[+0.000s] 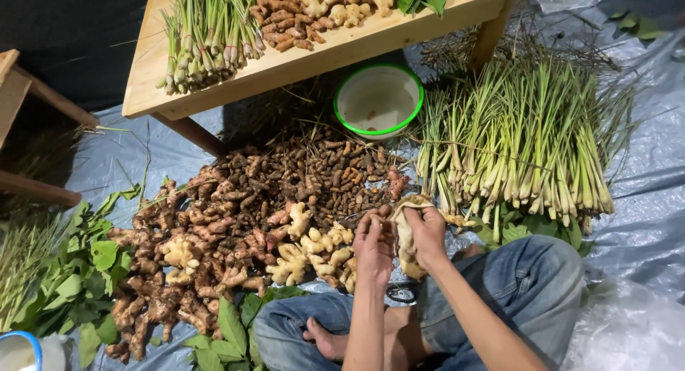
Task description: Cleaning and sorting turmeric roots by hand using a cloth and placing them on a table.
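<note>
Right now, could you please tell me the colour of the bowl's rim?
Green, on a white bowl; head view.

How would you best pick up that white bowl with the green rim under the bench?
Probably by the green rim on its near edge, coming from above: the bowl sits upright and open on the sheet, its far side tucked under the bench. Lemongrass crowds its right side and roots lie just in front.
</note>
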